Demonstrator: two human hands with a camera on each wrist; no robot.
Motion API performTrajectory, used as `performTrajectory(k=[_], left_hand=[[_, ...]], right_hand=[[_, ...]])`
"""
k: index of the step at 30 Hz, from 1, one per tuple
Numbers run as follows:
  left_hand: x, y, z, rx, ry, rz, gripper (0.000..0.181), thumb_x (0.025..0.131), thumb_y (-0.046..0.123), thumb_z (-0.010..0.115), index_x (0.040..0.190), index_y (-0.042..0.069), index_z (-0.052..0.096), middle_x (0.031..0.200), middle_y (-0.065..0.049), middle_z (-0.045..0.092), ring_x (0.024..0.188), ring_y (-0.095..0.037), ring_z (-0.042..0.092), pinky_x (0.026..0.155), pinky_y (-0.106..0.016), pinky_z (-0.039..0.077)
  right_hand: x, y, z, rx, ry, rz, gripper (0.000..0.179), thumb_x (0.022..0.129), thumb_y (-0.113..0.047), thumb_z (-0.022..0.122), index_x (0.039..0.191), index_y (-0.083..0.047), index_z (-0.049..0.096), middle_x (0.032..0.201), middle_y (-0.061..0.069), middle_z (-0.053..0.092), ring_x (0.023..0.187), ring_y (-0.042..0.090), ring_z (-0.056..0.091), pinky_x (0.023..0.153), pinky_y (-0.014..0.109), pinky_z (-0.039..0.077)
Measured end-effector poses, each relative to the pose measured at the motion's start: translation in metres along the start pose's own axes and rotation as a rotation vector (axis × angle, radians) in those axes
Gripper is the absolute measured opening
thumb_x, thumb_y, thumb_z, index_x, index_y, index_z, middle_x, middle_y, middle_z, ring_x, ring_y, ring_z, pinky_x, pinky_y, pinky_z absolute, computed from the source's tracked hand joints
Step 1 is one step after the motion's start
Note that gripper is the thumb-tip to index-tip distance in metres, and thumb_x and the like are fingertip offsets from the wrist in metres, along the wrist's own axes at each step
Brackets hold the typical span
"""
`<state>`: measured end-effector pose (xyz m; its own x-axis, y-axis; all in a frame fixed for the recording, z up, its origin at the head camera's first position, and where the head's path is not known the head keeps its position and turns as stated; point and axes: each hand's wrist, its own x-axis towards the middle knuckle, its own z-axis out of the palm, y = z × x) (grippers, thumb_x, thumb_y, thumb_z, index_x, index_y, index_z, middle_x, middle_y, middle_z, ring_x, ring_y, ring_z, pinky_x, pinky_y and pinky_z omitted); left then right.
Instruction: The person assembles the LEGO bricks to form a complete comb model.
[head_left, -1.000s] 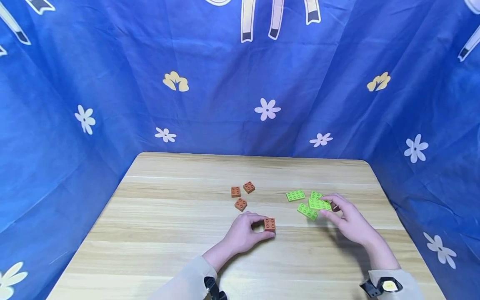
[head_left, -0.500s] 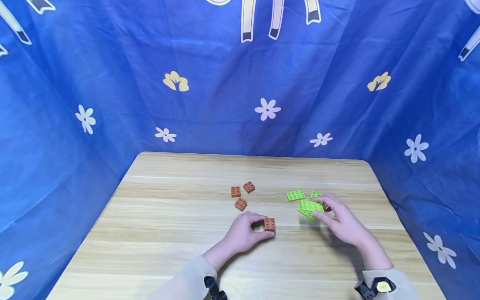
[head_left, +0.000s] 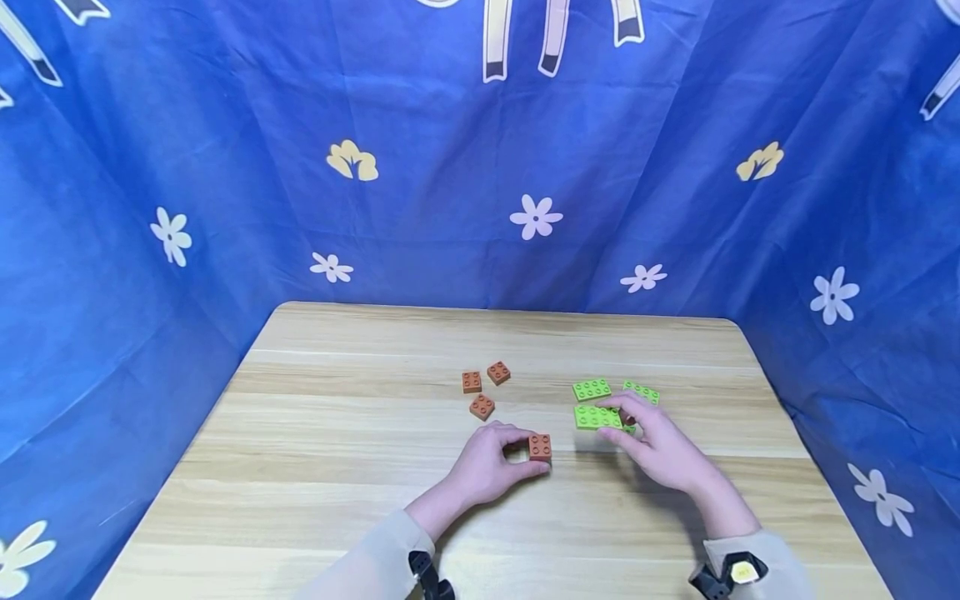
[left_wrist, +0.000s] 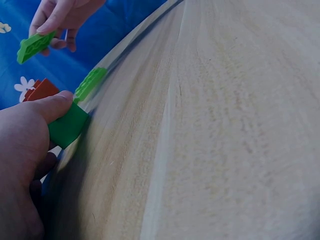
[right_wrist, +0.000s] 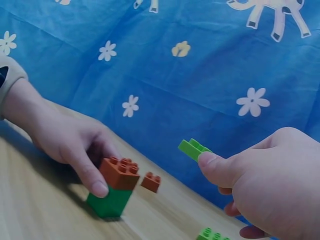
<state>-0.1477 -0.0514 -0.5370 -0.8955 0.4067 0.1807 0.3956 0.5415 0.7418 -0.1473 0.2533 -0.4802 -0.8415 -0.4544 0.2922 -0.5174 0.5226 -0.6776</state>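
Note:
My left hand [head_left: 491, 467] grips a small stack between thumb and fingers, standing on the table. Its top is a reddish-brown 2x2 toy brick [right_wrist: 120, 172], and below sits a dark green block [right_wrist: 110, 202], best seen in the wrist views. To its right, my right hand [head_left: 663, 450] pinches a flat lime-green 2x4 toy brick [head_left: 596, 417] at one end. This brick is raised above the table, studs up in the head view. Another lime brick [head_left: 629, 429] lies mostly hidden under the right hand.
Two more flat lime bricks, one at the left [head_left: 592, 389] and one at the right [head_left: 645, 392], lie beyond the right hand. Three reddish-brown bricks [head_left: 482, 407] are grouped beyond the left hand. A blue patterned cloth [head_left: 420, 208] surrounds the wooden table [head_left: 337, 400].
My right hand has lifted the lime brick off the group and carried it left, closer to the stack. The left hand and its stack have stayed put.

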Motion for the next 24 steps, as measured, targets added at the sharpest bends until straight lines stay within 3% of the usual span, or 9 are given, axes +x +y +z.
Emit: performTrajectory(k=[10,17,24], left_hand=[[0.001,-0.002,0.001,0.024,0.002,0.015,0.053,0.082,0.050,0.090,0.121,0.015,0.080,0.114,0.006,0.077,0.104,-0.012,0.066,0.096,-0.036,0.053],[0.001,-0.003,0.001,0.026,0.006,0.023,0.051,0.083,0.049,0.090,0.121,0.016,0.081,0.113,0.006,0.077,0.103,-0.011,0.066,0.094,-0.035,0.053],[0.000,-0.003,0.001,0.019,0.001,0.023,0.049,0.083,0.047,0.091,0.121,0.019,0.081,0.111,0.009,0.077,0.101,-0.009,0.065,0.093,-0.034,0.053]], right_hand=[[0.007,-0.006,0.016,-0.014,-0.025,-0.041,0.039,0.101,-0.024,0.074,0.139,-0.019,0.064,0.128,-0.012,0.064,0.101,0.011,0.060,0.090,0.036,0.055],[0.010,-0.013,0.026,-0.022,-0.049,-0.006,0.038,0.103,-0.032,0.072,0.138,-0.018,0.065,0.132,-0.009,0.064,0.113,0.012,0.063,0.098,0.046,0.055],[0.010,-0.017,0.039,-0.019,-0.077,0.001,0.035,0.104,-0.036,0.070,0.135,-0.021,0.065,0.127,-0.015,0.063,0.110,0.008,0.062,0.095,0.044,0.056]])
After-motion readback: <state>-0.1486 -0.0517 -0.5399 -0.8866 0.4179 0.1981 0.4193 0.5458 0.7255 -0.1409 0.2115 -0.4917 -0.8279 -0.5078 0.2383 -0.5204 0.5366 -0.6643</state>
